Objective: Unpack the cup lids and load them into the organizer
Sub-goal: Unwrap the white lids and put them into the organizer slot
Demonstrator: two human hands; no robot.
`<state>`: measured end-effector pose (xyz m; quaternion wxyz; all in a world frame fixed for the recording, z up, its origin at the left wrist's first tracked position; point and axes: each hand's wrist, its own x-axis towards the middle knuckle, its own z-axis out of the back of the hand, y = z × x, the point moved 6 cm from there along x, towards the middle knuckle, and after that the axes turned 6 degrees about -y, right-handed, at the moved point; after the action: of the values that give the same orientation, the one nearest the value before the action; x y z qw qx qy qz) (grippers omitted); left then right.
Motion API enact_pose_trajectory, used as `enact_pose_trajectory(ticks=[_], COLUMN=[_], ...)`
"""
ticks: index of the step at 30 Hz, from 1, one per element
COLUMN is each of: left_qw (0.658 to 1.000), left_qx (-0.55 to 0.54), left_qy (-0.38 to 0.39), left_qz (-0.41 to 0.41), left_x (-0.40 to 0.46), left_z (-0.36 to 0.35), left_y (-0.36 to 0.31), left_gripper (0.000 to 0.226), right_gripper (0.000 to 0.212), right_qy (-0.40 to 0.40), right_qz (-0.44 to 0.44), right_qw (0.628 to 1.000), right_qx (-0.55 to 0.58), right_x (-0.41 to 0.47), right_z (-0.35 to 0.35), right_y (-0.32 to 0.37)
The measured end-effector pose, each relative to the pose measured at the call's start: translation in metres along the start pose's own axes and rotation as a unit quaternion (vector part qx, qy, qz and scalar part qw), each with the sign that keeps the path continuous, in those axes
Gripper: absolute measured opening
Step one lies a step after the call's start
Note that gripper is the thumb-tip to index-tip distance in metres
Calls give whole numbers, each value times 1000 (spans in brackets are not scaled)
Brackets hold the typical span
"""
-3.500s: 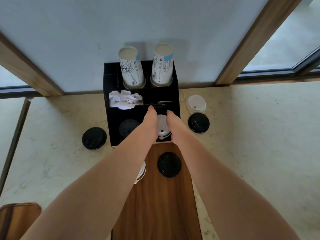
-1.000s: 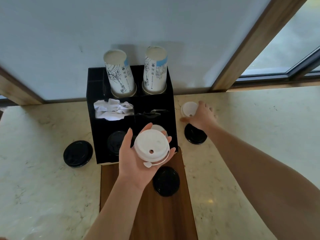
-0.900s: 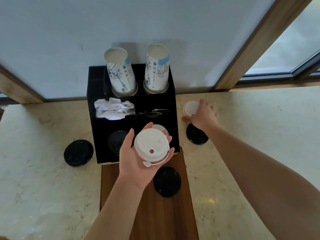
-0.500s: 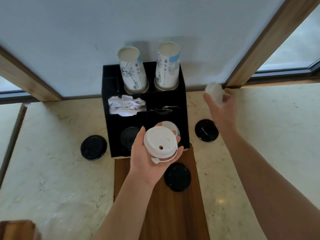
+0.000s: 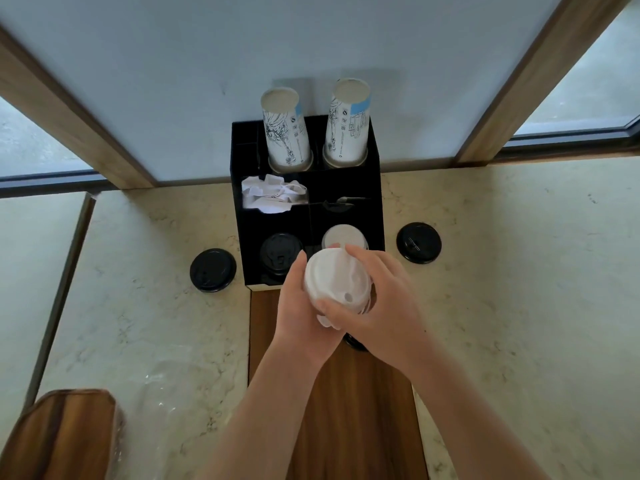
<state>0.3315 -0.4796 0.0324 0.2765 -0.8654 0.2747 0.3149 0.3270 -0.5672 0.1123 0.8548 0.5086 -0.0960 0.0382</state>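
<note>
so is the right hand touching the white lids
Touching. The head view shows the right hand wrapped over the white lids, thumb on top, opposite the left hand.

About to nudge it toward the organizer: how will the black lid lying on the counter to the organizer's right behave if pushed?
The black lid lies flat and low, so it should slide on the smooth counter rather than tip or roll. It looks like thin plastic: probably light, slightly flexible, easily skidding too far.

We see both hands, left hand [image 5: 299, 308] and right hand [image 5: 384, 306], gripping white lids [image 5: 336, 278] just before the black organizer [image 5: 308, 216].
</note>
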Motion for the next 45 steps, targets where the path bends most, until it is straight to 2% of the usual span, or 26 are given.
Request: enact_pose_trajectory(ticks=[3,5,13,21,27,37,41,43,45], left_qw=[1000,1000,1000,998,997,994,996,998,997], left_qx=[2,4,-25,13,5,32,-4,3,32], left_qy=[-17,-24,-5,39,46,93,76,26,-25], left_qz=[-2,-4,-15,-39,-54,-54,-56,-65,-72], left_x=[4,7,16,11,6,-4,1,9,16], left_z=[3,6,7,2,-4,-22,-30,-28,-23], left_y=[0,0,0,-3,-1,-6,-2,0,1], left_gripper=[66,65,63,61,61,68,51,47,54], right_gripper=[79,83,88,99,93,91,90,78,54], right_qy=[10,16,23,1,-12,43,44,34,-3], right_qz=[-71,-86,-101,-108,-103,-171,-207,-233,-247], right_qw=[992,989,985,985,985,982,977,971,964], right_qx=[-101,-122,-135,-131,-138,-70,-31,42,100], right_x=[-3,-5,-1,-2,0,6,7,2,-2], right_z=[5,8,-3,0,5,8,6,8,13], right_y=[-23,-34,-39,-32,-27,-31,-37,-47,-58])
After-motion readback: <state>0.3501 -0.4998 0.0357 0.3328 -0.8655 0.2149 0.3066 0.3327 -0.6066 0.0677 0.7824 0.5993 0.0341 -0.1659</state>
